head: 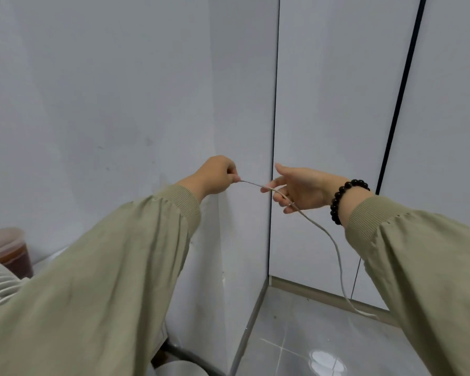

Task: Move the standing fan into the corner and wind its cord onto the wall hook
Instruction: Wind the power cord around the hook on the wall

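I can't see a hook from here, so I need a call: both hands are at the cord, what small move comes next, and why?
Probably draw the right hand down the cord to gather a first loop. The left hand pinches it, it lies across the right fingers, and the rest hangs slack to the floor. No hook is in view.

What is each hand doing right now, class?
Left hand: closed, pinching the cord.
Right hand: open, cord lying across its fingers.
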Motion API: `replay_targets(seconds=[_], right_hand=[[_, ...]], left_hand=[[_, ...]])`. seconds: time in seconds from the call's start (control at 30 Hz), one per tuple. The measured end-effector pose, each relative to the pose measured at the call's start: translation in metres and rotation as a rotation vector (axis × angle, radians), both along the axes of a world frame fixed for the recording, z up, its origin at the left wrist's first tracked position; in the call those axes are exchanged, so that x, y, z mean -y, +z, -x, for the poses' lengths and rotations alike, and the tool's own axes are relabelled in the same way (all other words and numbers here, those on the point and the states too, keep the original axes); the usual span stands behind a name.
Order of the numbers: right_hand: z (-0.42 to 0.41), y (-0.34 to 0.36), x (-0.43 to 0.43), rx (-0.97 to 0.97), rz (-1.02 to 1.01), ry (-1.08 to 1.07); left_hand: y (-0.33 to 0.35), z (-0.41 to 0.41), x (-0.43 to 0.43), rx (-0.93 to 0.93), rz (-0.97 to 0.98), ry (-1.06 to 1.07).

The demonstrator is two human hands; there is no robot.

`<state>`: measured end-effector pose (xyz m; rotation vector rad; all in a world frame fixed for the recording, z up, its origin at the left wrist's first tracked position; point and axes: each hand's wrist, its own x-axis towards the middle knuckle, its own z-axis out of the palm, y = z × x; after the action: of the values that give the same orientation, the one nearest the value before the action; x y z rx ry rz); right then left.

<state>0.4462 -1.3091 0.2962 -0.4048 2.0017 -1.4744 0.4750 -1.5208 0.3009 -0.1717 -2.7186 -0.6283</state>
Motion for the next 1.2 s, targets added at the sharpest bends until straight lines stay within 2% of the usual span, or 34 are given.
replay_targets(seconds=[0.17,0.3,0.4,0.6,0.77,0.87,1.0,1.13,1.2], right_hand=[[0.008,-0.011,0.026,-0.146,-0.045,-0.065],[0.019,-0.020,0.028,-0.084,0.062,-0.125],[0.021,-0.030,0.036,-0.033,0.025,-0.049],[0.008,-0.039,0.091,-0.019,-0.105,0.136],[0.005,-0.046,0.120,-0.086,-0.049,0.045],[0.007,-0.050,0.110,-0.080,-0.135,0.088],[0.005,-0.052,0.105,-0.169,-0.307,0.103],[0.000,-0.057,0.131,-0.203,-0.201,0.025],[-0.002,-0.063,0.146,-0.303,-0.188,-0.063]], left_hand=[[-0.010,-0.004,0.016,0.161,0.015,-0.054],[-0.027,-0.006,0.061,0.172,0.221,0.087],[-0.039,-0.010,0.091,0.121,0.292,0.198],[-0.041,0.000,0.086,0.047,0.174,0.134],[-0.045,-0.001,0.099,0.111,0.167,0.135],[-0.056,-0.004,0.119,0.194,0.235,0.175],[-0.066,0.000,0.121,0.122,0.171,0.211],[-0.067,0.008,0.115,0.080,0.154,0.191],[-0.068,0.010,0.115,0.065,0.105,0.193]])
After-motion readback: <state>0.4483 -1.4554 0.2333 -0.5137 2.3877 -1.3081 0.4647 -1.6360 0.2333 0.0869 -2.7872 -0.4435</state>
